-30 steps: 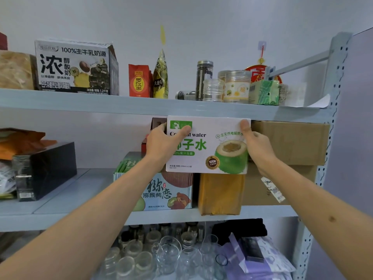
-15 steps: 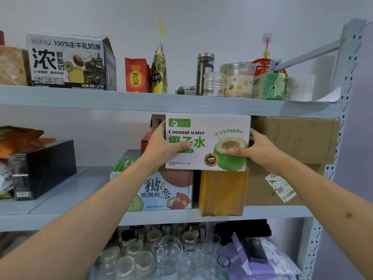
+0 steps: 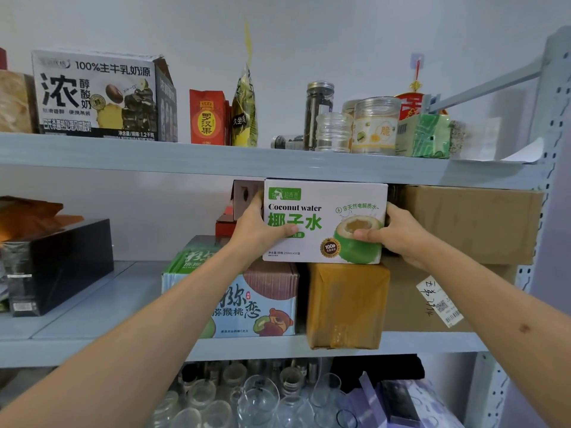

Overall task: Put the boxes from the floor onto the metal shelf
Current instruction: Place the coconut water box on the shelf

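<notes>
A white and green coconut water box (image 3: 324, 220) sits on top of a kiwi-print box (image 3: 247, 301) and a brown taped parcel (image 3: 346, 304) on the middle level of the grey metal shelf (image 3: 92, 310). My left hand (image 3: 256, 230) grips the box's left edge, thumb across its front. My right hand (image 3: 392, 233) grips the right edge, thumb on the printed coconut. The box's top nearly touches the upper shelf board (image 3: 216, 159).
Two plain cardboard boxes (image 3: 469, 223) are stacked right of the coconut box. A black box (image 3: 58, 264) stands at the left of the middle level. Cartons, packets and jars line the upper level. Glasses (image 3: 256, 400) crowd the level below.
The coconut water box has gone further back into the shelf. My right hand slid from its top right corner down to the right edge.
</notes>
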